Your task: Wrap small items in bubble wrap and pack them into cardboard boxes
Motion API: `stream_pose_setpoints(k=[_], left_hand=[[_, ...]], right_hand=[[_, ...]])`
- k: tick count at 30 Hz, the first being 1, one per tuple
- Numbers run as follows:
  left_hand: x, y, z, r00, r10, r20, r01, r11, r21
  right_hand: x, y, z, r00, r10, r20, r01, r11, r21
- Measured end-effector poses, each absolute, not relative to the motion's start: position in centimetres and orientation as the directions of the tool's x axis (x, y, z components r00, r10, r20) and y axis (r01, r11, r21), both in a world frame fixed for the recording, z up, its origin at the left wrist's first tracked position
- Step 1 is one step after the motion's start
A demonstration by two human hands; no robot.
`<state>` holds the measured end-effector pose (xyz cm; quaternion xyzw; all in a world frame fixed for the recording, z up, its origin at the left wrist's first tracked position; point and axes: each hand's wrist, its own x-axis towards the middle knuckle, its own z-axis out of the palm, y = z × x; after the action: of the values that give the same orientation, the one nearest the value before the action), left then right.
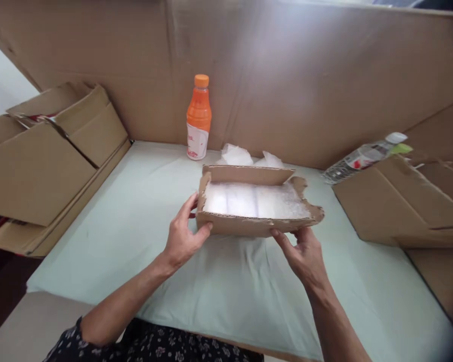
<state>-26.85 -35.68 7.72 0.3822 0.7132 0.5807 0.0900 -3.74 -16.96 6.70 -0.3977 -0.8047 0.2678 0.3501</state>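
Note:
A small open cardboard box (245, 224) with torn edges is in front of me over the cloth-covered surface. White, translucent wrapping (249, 198), like bubble wrap, fills most of its inside. My left hand (183, 234) grips the box's left end, thumb on the near wall and fingers around the corner. At the near right part of the box, my right hand (300, 251) holds it with the thumb on the front wall; its other fingers are partly hidden underneath. Behind the box lies crumpled white wrapping (236, 155).
An orange-capped bottle (199, 120) stands upright at the back against a tall cardboard wall (305, 85). A clear plastic bottle (362, 158) leans at the right beside a cardboard box (396, 201). Another open cardboard box (41, 171) is at the left. Pale green cloth (124, 221) covers the surface.

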Motion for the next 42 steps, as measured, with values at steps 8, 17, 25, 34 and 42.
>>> stream_pose_setpoints(k=[8,17,25,34,42], left_hand=[[-31.4,-45.6,5.1,-0.934,0.222,0.281,0.332,0.242,0.912],[-37.6,-43.3,-0.4,-0.906,0.367,0.212,0.263,0.095,0.960],[-47.7,-39.0,-1.6,-0.908,0.350,0.232,0.304,0.166,0.938],[-50.0,-39.1,-3.9,-0.900,0.367,0.237,0.331,0.218,0.918],[-50.4,-39.4,-3.0,-0.886,0.384,0.261,0.386,0.298,0.873]], right_hand=[[-24.6,-19.5,7.0,-0.805,0.526,0.272,0.144,0.620,-0.771],[-35.5,-26.1,0.8,-0.956,0.272,0.105,0.114,0.679,-0.725],[-46.1,-24.2,1.7,-0.939,0.336,0.073,0.219,0.748,-0.627],[-49.1,-25.0,0.1,-0.945,0.298,0.131,0.222,0.884,-0.411],[-45.4,-26.7,-0.1,-0.972,0.197,0.129,0.148,0.937,-0.317]])
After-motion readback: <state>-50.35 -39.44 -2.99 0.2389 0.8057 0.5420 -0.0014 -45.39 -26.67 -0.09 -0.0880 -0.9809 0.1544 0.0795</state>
